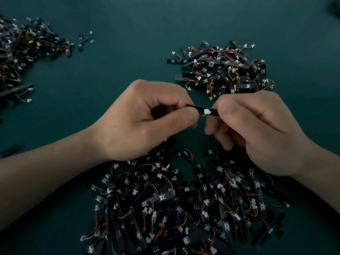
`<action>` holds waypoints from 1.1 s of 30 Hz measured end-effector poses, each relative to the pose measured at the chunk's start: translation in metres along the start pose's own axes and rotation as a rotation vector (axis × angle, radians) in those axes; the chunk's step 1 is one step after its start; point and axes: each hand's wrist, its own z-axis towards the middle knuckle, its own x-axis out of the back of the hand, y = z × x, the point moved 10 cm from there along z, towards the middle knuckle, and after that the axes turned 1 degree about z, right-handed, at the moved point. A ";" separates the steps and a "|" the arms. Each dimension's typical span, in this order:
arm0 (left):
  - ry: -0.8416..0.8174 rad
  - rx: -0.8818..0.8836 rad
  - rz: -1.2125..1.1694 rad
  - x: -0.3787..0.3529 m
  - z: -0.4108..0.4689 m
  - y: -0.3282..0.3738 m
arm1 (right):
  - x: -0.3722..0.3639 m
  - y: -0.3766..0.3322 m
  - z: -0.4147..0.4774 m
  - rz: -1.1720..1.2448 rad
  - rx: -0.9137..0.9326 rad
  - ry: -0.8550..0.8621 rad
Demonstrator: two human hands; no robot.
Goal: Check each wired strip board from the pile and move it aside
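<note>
One black wired strip board (pixel 199 108) with a white connector hangs in the air at the centre of the head view. My left hand (pixel 145 122) pinches its left end between thumb and curled fingers. Its right end is pinched by my right hand (pixel 257 129). Most of the board is hidden by my fingers. Below my hands lies a large pile of strip boards (pixel 184 205) with orange and yellow wires. A smaller heap of boards (pixel 222 69) sits beyond my right hand.
A third heap of boards (pixel 24 52) spreads along the left edge of the dark green table (pixel 128 24), with a few loose pieces (pixel 83 41) beside it. One stray board (pixel 9 150) lies at the left edge near my left forearm.
</note>
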 end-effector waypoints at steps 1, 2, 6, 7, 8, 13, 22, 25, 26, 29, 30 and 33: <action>0.007 -0.005 0.016 0.000 0.000 0.001 | 0.000 0.001 0.000 0.005 -0.006 -0.002; 0.008 -0.007 0.023 0.000 0.000 0.001 | 0.000 0.000 0.000 -0.002 0.000 -0.006; -0.017 -0.012 0.000 -0.002 0.000 0.002 | -0.002 -0.005 0.001 -0.062 0.032 -0.011; -0.016 -0.008 0.017 -0.002 0.000 0.002 | -0.002 -0.006 0.001 -0.081 0.039 -0.017; -0.015 -0.004 0.037 -0.002 0.001 0.001 | -0.003 -0.007 0.001 -0.098 0.046 -0.025; 0.008 -0.005 0.080 -0.001 0.000 0.001 | -0.004 -0.007 0.000 -0.110 0.040 -0.035; 0.004 -0.026 0.092 -0.001 0.000 0.003 | -0.002 -0.010 0.000 -0.161 0.060 -0.007; -0.001 -0.057 0.100 -0.001 -0.001 0.006 | -0.003 -0.010 0.000 -0.154 0.067 -0.015; -0.005 -0.068 0.106 -0.002 -0.001 0.007 | -0.003 -0.010 0.000 -0.157 0.068 -0.014; -0.013 -0.097 0.104 -0.003 -0.001 0.010 | -0.005 -0.012 -0.001 -0.159 0.083 -0.018; -0.011 -0.101 0.107 -0.003 -0.001 0.010 | -0.005 -0.012 -0.001 -0.159 0.086 -0.018; -0.017 -0.114 0.082 -0.002 -0.001 0.011 | -0.004 -0.011 0.000 -0.140 0.088 -0.020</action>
